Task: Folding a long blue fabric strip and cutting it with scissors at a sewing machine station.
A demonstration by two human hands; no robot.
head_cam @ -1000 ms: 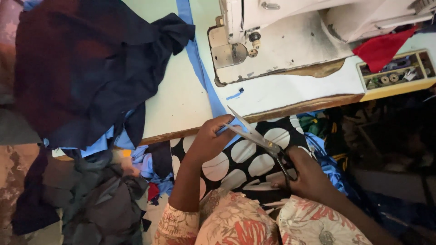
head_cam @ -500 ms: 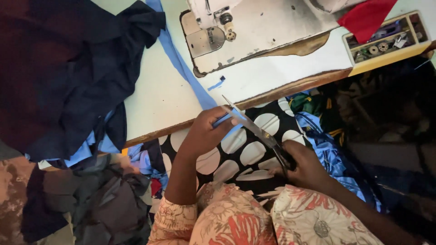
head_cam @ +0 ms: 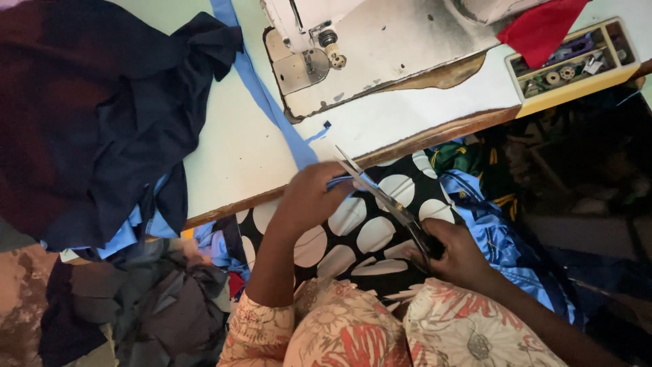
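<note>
My right hand [head_cam: 456, 255] grips the dark handles of a pair of scissors [head_cam: 380, 192] whose open blades point up and left, over the table edge. My left hand [head_cam: 311, 197] pinches the lower end of a long blue fabric strip [head_cam: 261, 95] right at the blades. The strip runs up across the pale table [head_cam: 227, 153] past the sewing machine [head_cam: 380, 47]. Both hands hover over a black cloth with large white dots [head_cam: 360, 228] lying across my lap.
A heap of dark navy and maroon fabric [head_cam: 95, 115] covers the table's left side. A yellow tray of bobbins and small parts [head_cam: 574, 68] sits at the right, beside a red cloth [head_cam: 540, 27]. Grey and blue scraps [head_cam: 142, 306] pile on the floor at the left.
The view has shifted, so the table and machine sit higher and further right in frame. My hands keep the same hold on strip and scissors; the blades stay at the strip's end.
</note>
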